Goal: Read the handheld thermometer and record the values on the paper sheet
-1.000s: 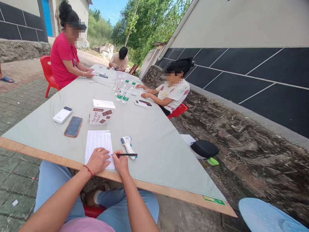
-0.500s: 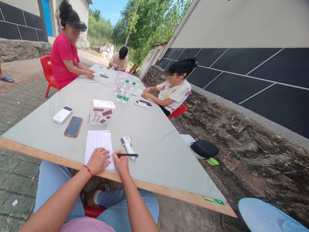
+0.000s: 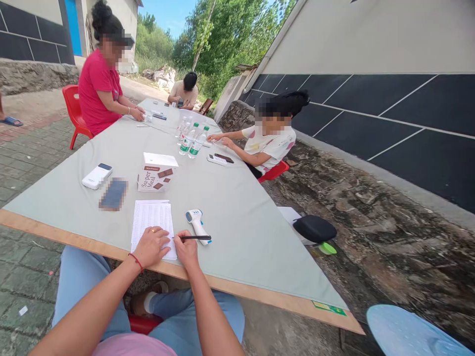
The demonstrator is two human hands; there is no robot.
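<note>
Outdoors, paved yard betw. buildings, long table (image 3: 230, 207) w/ grey-green cloth over a wood board, trees at far end. Near edge: left hand (image 3: 151, 245) lies flat, fingers loose, on lower part of printed paper sheet (image 3: 152, 220), holding nothing; red string at wrist, ring on a finger. Right hand (image 3: 186, 248) just beside it, touching sheet's lower right corner, fingers pinched on a black pen (image 3: 193, 238); pen lies roughly level, pointing right, tip end over the handle of white/blue IR thermometer (image 3: 196, 222). Thermometer lies on cloth right of sheet, head twd far side. Beyond sheet: white box (image 3: 156, 173) w/ brown print, upright. Left of box: phone (image 3: 113, 194) (blurred) flat on cloth, and white power bank (image 3: 96, 176) further left, near but apart. Mid-table: cluster of water bottles (image 3: 192, 141), green labels, upright. 3 other ppl seated further along: person in red top (image 3: 97, 91) on red chair (image 3: 74, 116) left side, person in patterned white top (image 3: 272, 143) right side w/ arms on table, third person (image 3: 183, 91) at far end. On ground right of table: black pouch (image 3: 314, 228).
</note>
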